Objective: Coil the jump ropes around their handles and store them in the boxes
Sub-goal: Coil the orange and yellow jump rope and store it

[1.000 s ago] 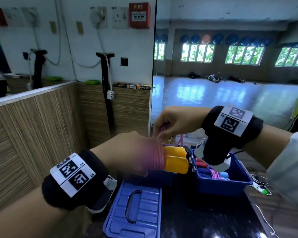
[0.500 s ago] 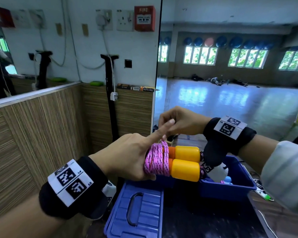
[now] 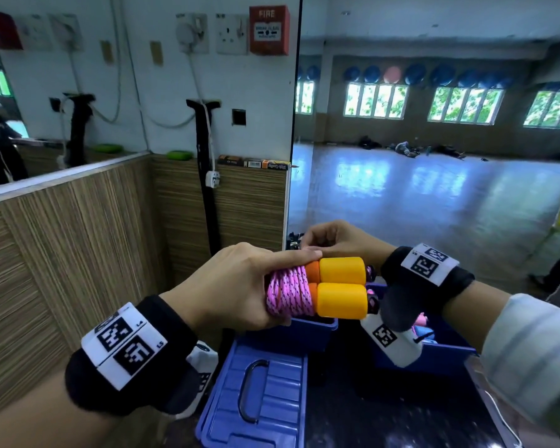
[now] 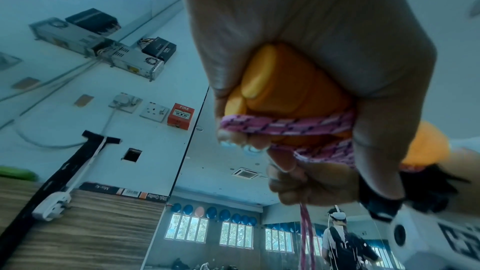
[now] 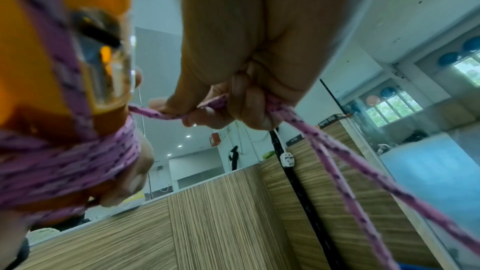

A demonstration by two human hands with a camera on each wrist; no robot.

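Nearest, low centre: a blue lid (image 3: 256,399) with a dark carry handle lies flat beside the dark tabletop (image 3: 385,415). Just beyond it, a blue box (image 3: 307,331) sits under the raised hands; a second blue box (image 3: 434,357) stands to its right with pink items inside (too hidden by the right wrist camera to name).

Above the boxes: left hand (image 3: 236,286) grips the jump rope handles (image 3: 340,286), two yellow-orange cylinders held side by side, pointing right. Fingers curl under the bundle, forefinger stretched along the top of it. The left wrist view shows the handle ends (image 4: 280,93) wedged in the palm, fingertips (image 4: 249,143) hooked over a strand.

Pink rope (image 3: 288,294), flecked dark, is coiled in tight turns around the handles, just right of the left hand's knuckles. Coil not finished: the right wrist view shows the rope (image 5: 337,151) running loose in two strands away from the hand, down and to the right.

Right hand (image 3: 333,240), just behind the handles, is bent at the knuckles and pinches the free rope between thumb and fingers (image 5: 246,106), drawing a short taut length off the coil (image 5: 78,161).

Farther: wood-grain wall panel (image 3: 78,253) at left, a mirror wall (image 3: 434,156) at right. High on the far white wall, a red fire alarm (image 3: 269,29).
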